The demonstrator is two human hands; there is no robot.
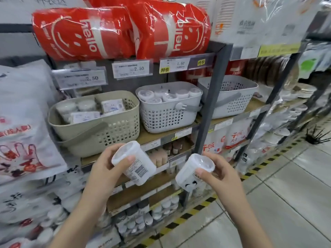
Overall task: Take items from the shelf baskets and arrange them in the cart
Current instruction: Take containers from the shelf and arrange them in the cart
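Observation:
My left hand grips a clear plastic jar with a barcode label, tilted with its lid toward me. My right hand grips a second clear jar, also tilted, with a dark print on its side. Both are held in front of the shelf, below the baskets. A beige basket on the left holds similar jars and flat packets. A grey basket in the middle holds several white rolls. A third grey basket stands to the right. No cart is in view.
Red "hello" packs lie on the top shelf above price tags. White bags hang at the left. A grey shelf post stands between the baskets. Lower shelves hold small jars and bottles. Tiled floor with a yellow-black stripe runs to the right.

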